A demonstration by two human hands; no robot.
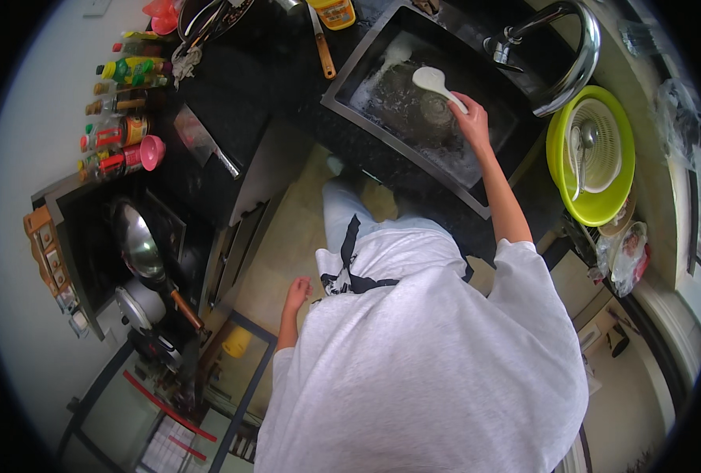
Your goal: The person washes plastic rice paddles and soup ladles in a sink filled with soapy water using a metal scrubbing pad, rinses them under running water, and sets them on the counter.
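My right hand [472,121] grips the handle of a white rice paddle [430,78] over the dark sink basin [406,139]. The paddle's broad end points towards the upper left. Water with patches of foam lies in the sink. My left hand [299,290] hangs beside my body, low at the left of my apron, with fingers partly curled and nothing visible in them. A chrome faucet [587,53] arches at the sink's upper right side.
A wooden-handled knife [325,56] lies left of the sink; a cleaver [199,139] lies further left. Right of the sink stands a lime-green basin [554,148] with a white strainer [613,139] and ladle. A wok [140,236] and bottles [127,71] are at the left.
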